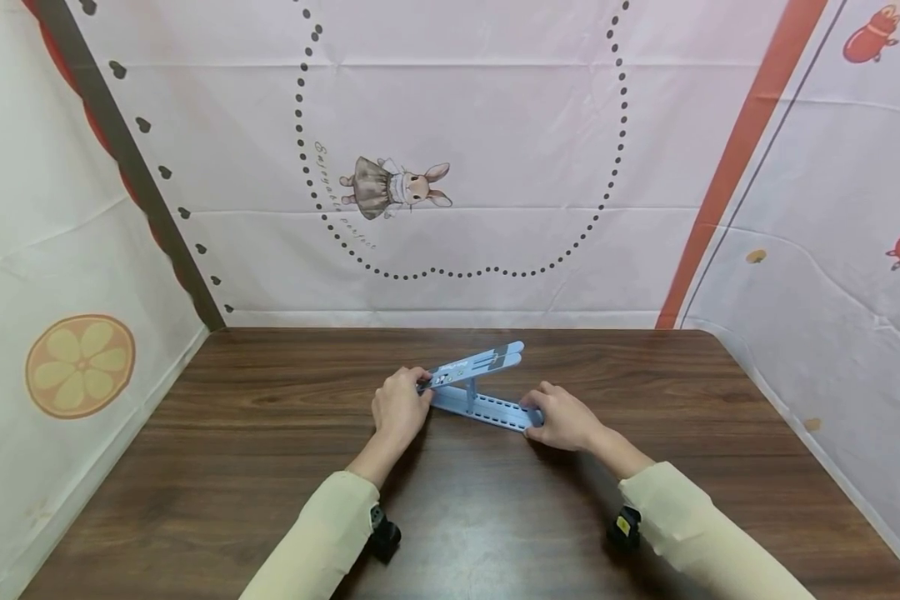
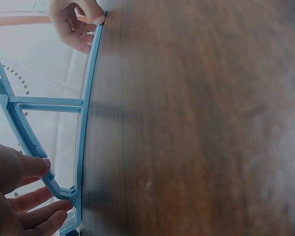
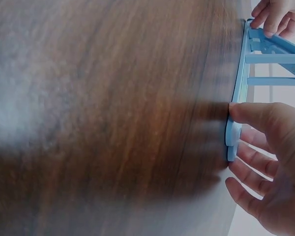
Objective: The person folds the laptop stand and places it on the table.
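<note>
A light blue folding laptop stand (image 1: pixel 495 409) sits on the wooden table between both hands. Its upper arm (image 1: pixel 472 367) slants up to the right, propped above the flat base by a short upright support (image 1: pixel 471 396). At the hinged end, my left hand (image 1: pixel 401 406) grips the stand; in the left wrist view its thumb (image 2: pixel 37 166) lies on the slanted arm and its fingers are near the hinge. My right hand (image 1: pixel 566 418) holds the base's other end, thumb on the near edge and fingers around the far side, as the right wrist view shows at the base (image 3: pixel 233 132).
The dark brown table (image 1: pixel 270 500) extends around the stand. A white printed cloth (image 1: pixel 495 167) with a rabbit figure hangs behind it, and more cloth lines both sides. Each sleeved wrist carries a small black camera (image 1: pixel 384 533).
</note>
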Demonstrator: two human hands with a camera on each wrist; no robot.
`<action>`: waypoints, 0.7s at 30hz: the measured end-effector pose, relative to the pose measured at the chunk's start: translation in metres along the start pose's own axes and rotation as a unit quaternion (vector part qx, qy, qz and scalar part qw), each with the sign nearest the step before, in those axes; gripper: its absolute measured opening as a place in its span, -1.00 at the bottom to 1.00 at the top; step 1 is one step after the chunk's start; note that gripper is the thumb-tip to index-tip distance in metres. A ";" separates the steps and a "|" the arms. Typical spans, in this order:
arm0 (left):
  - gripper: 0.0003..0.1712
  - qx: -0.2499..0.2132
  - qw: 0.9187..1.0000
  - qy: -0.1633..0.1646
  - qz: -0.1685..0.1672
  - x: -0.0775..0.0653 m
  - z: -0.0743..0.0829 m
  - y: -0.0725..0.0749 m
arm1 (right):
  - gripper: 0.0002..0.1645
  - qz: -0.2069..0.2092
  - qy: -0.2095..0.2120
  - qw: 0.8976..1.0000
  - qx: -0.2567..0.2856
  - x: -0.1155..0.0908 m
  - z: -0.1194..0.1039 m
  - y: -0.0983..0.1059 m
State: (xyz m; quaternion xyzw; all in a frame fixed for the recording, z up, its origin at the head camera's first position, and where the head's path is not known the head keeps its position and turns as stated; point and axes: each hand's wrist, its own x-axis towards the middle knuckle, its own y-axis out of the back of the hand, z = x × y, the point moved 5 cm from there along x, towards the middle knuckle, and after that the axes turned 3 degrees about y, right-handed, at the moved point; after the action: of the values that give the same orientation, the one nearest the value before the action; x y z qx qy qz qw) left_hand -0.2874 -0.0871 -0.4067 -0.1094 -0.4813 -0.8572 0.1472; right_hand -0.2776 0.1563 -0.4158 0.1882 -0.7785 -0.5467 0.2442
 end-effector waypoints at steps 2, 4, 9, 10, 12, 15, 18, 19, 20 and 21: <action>-0.78 -0.004 1.000 -0.001 0.004 0.000 0.000 0.000 | -0.54 0.002 0.002 1.000 -0.003 -0.001 -0.002 0.000; -0.78 -0.008 1.000 -0.002 0.007 0.001 0.000 -0.001 | -0.54 0.003 0.003 1.000 -0.007 -0.002 -0.004 0.000; -0.78 -0.014 1.000 -0.006 0.014 0.002 0.000 -0.002 | -0.55 0.012 0.025 0.999 -0.023 -0.004 -0.010 0.001; -0.78 -0.015 1.000 -0.007 0.015 0.003 -0.001 -0.002 | -0.55 0.014 0.027 0.999 -0.024 -0.005 -0.011 0.001; -0.77 -0.018 1.000 -0.008 0.016 0.004 -0.001 -0.003 | -0.55 0.018 0.029 0.999 -0.025 -0.006 -0.013 0.001; -0.77 -0.022 1.000 -0.012 0.016 0.006 -0.002 -0.004 | -0.53 0.021 0.032 0.999 -0.028 -0.008 -0.015 0.000; -0.75 -0.026 0.999 -0.014 0.013 0.008 -0.002 -0.006 | -0.51 0.022 0.039 0.998 -0.034 -0.009 -0.017 -0.002; -0.75 -0.027 0.999 -0.015 0.009 0.009 -0.002 -0.006 | -0.51 0.022 0.040 0.998 -0.036 -0.010 -0.018 -0.003; -0.75 -0.028 1.000 -0.013 0.004 0.010 -0.002 -0.007 | -0.50 0.024 0.042 0.998 -0.039 -0.010 -0.018 -0.003; -0.75 -0.030 0.999 -0.013 0.000 0.011 -0.002 -0.008 | -0.50 0.027 0.044 0.998 -0.041 -0.010 -0.019 -0.003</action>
State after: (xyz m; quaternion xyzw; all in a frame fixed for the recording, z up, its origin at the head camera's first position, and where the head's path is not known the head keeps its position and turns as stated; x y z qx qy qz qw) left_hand -0.3001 -0.0869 -0.4106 -0.1250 -0.4574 -0.8696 0.1377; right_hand -0.2580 0.1466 -0.4155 0.1811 -0.7485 -0.5627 0.3005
